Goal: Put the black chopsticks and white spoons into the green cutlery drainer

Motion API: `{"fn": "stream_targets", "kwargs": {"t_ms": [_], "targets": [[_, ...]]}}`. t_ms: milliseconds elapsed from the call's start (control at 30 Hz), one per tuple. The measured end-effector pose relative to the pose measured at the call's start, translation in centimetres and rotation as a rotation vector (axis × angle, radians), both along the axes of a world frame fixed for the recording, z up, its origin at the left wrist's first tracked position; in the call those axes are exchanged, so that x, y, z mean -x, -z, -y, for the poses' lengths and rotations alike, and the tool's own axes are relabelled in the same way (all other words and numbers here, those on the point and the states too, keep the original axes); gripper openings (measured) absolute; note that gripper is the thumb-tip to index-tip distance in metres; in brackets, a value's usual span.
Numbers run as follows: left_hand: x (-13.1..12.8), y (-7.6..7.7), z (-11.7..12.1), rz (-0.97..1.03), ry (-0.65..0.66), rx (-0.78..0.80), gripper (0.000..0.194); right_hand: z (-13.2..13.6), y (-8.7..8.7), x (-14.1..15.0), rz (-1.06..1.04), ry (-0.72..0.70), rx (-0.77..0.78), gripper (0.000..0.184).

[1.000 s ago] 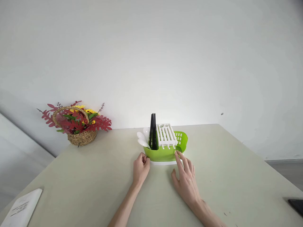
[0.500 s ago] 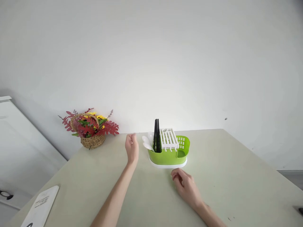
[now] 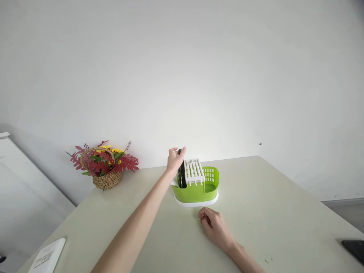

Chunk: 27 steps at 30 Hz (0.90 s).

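Observation:
My left hand (image 3: pixel 175 160) has its fingers and thumb closed around the upper ends of the black chopsticks (image 3: pixel 182 176). These stand upright in the left part of a green utensil holder (image 3: pixel 195 193) with a white base. Beside them, white spoons (image 3: pixel 175 184) are mostly covered by my hand. Across the middle of the holder sits a white slotted rack (image 3: pixel 194 170) with small hooks along its front. My right hand (image 3: pixel 214 225) rests on the table just in front of the holder, its fingers curled in and nothing visible in them.
A wicker basket (image 3: pixel 108 180) of red and yellow artificial flowers stands at the back left. Nearer, a white flat object with printed lines (image 3: pixel 47 256) lies at the left edge. A dark object (image 3: pixel 354 248) sits at the right edge. Behind the table (image 3: pixel 273 212) rises a wall.
My left hand has reached forward and right, from beside the spoons to the tops of the chopsticks, and closed there. My right hand stays in front of the holder. The view has shifted slightly.

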State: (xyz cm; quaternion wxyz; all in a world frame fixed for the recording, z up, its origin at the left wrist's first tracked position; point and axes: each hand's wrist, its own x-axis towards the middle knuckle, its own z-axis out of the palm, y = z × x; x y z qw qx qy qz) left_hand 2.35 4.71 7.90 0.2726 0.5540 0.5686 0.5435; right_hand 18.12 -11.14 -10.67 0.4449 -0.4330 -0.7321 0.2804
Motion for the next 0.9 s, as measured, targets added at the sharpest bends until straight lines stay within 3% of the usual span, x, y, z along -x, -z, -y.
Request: {"fn": "stream_targets", "kwargs": {"t_ms": [200,467,567,633,700,767,833,900], "targets": [[0.0,0.3,0.0,-0.156,0.088,0.02,0.03,-0.3,0.2,0.1,-0.031,-0.014,0.003,0.023],[-0.3,0.2,0.9,-0.128,0.079,-0.117,0.034,-0.3,0.2,0.1,-0.025,-0.025,0.032,0.022],[-0.5,-2.0,2.4,-0.056,0.016,-0.233,0.038,-0.2,0.1,0.1,-0.02,-0.018,0.032,0.022],[-0.6,-4.6,4.5,0.016,-0.023,-0.363,0.041,-0.1,0.1,0.1,-0.019,-0.018,0.029,0.023],[-0.5,-7.6,7.4,0.22,0.044,-0.613,0.043,-0.1,0.1,0.2,-0.014,-0.025,0.028,0.023],[-0.3,-10.1,10.4,0.367,0.07,-0.754,0.046,0.0,0.1,0.2,-0.005,-0.031,0.03,0.023],[0.1,-11.8,13.1,0.441,0.055,-0.793,0.046,0.0,0.2,0.2,0.003,-0.033,0.032,0.022],[0.4,-12.4,15.0,0.466,0.062,-0.729,0.047,0.0,0.4,0.2,0.01,-0.036,0.032,0.022]]}}
